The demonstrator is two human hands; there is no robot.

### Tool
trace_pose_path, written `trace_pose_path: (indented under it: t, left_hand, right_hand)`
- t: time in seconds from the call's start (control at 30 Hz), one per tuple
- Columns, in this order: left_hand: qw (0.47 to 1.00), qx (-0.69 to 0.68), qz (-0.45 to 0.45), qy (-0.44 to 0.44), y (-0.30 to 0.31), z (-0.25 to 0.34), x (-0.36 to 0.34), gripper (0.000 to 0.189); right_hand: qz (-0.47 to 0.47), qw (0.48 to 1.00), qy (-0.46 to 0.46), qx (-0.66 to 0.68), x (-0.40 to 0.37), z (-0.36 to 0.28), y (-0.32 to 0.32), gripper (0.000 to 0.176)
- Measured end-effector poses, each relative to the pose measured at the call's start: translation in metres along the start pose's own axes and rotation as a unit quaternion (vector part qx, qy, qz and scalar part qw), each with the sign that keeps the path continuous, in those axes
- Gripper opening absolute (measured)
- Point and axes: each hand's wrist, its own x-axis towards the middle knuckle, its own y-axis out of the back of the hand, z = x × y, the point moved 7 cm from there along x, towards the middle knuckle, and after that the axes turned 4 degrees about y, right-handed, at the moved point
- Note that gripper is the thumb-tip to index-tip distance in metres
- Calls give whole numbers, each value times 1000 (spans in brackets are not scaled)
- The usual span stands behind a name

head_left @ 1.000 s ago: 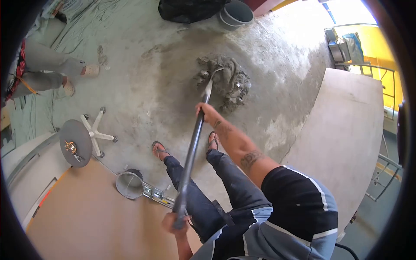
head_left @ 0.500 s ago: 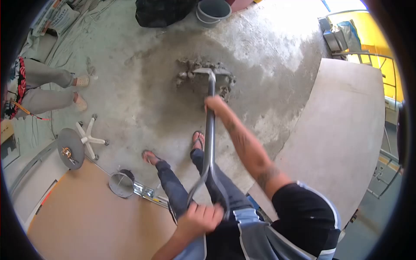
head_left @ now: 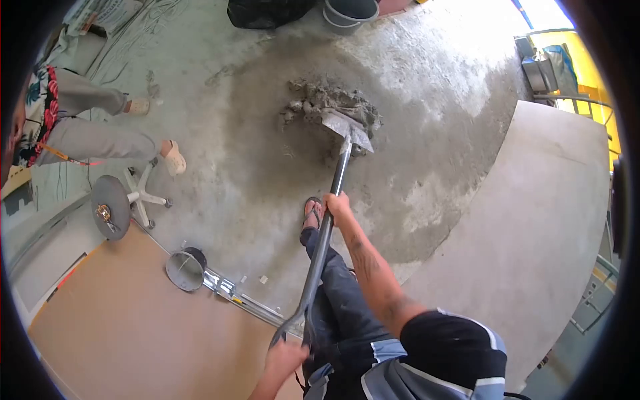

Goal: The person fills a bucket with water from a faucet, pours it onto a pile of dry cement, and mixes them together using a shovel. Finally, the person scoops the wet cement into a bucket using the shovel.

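Observation:
Both hands are on a long-handled shovel. My right hand is closed round the middle of its dark shaft. Near my body, my left hand is wrapped round the grip at the forked end. The metal blade rests against the near right side of a heap of wet grey mortar on the concrete floor, with some mortar behind and around it. A dark damp patch surrounds the heap. One of my feet, in a flip-flop, shows beside the shaft.
Another person stands at the left. A grey bucket and black bag are beyond the heap. A wheeled stool and round container are at lower left. A large pale board lies at right.
The blade has turned and moved right and nearer to me, uncovering more of the heap. Both hands appear lower, the left one further left. The other person's nearer foot has moved right.

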Motion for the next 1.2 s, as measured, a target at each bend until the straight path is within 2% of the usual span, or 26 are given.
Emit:
trace_pose_path:
  t: [0.07, 0.1, 0.13, 0.17, 0.23, 0.3, 0.33, 0.37, 0.4, 0.43, 0.47, 0.53, 0.57, 0.6, 0.63, 0.67, 0.73, 0.77, 0.83, 0.87, 0.93, 1.0, 1.07, 1.1, 1.2]
  left_hand:
    - [995, -94, -23, 37, -37, -24, 56, 8]
    - [995, -89, -23, 34, -39, -27, 61, 8]
    - [994, -97, 14, 50, -39, -19, 63, 7]
    - [990, -112, 43, 70, -45, -1, 52, 7]
    - [993, -93, 37, 61, -55, 39, 12, 7]
    - [995, -59, 47, 72, -88, 60, -1, 8]
    - [990, -90, 22, 105, -124, 58, 3, 9]
    - [983, -127, -11, 134, -156, 56, 7, 9]
    - [982, -137, -37, 127, -184, 44, 31, 9]
    - [990, -103, 8, 100, -198, 35, 51, 9]
    - [985, -102, -27, 133, -173, 29, 51, 8]
    - [979, -94, 103, 147, -144, 50, 32, 7]
    - [980, -101, 97, 144, -139, 72, 7, 7]
    - [978, -83, 141, 130, -122, 91, -9, 8]
    - [974, -62, 184, 118, -116, 110, -21, 9]
    - [972, -59, 191, 123, -127, 118, -23, 9]
    - [985, -71, 76, 139, -173, 128, -19, 11]
    - [980, -98, 70, 159, -188, 112, -2, 12]
    - [969, -106, 149, 168, -156, 80, 14, 11]
    - [962, -122, 173, 173, -144, 80, 10, 11]
    - [965, -123, 156, 173, -122, 121, -18, 11]
    - [964, -111, 158, 180, -115, 150, -27, 11]
    - [948, -142, 205, 195, -118, 181, -42, 8]
    - [952, -143, 164, 215, -139, 183, -27, 5]
    - [940, -172, 180, 232, -150, 154, 11, 4]
  right_hand:
    - [-72, 997, -40, 8, 27, -8, -11, 10]
    - [-46, 997, -61, -14, 30, -3, -7, 16]
    - [-42, 997, -65, -25, 30, -1, 0, 16]
    - [-51, 997, -39, -44, 22, 3, 4, 15]
    - [-81, 995, 29, -45, -20, -6, 21, 14]
    - [-49, 998, 27, 9, -43, 48, 32, 17]
    - [-27, 999, 15, 22, -45, 74, 32, 17]
    - [-36, 999, 17, 22, -22, 90, 23, 17]
    - [-30, 999, 22, -25, 15, 98, 13, 15]
    - [-19, 997, 19, -71, 33, 105, 7, 14]
    - [-82, 996, -42, 20, 17, 99, 3, 11]
    - [-44, 999, -19, 4, 0, 102, 21, 12]
    - [-81, 997, -6, 7, -29, 91, 32, 12]
    - [-128, 992, 18, 7, -41, 67, 29, 12]
    - [-122, 992, 23, 15, -50, 81, 42, 12]
    - [-116, 993, 8, -3, -74, 85, 56, 13]
    - [-111, 994, -14, 14, -82, 109, 55, 13]
    - [-114, 993, -10, 17, -67, 109, 50, 13]
    - [-117, 986, -121, -2, -23, 121, 28, 10]
    - [-116, 986, -123, -4, -24, 117, 27, 10]
    - [-129, 987, -17, -92, -42, 94, 36, 10]
    - [-172, 984, -55, 5, -83, 97, 58, 9]
    - [-164, 981, -97, 30, -113, 99, 76, 6]
    - [-167, 980, -102, 24, -101, 106, 75, 6]
    - [-147, 981, -125, -25, -44, 131, 49, 7]
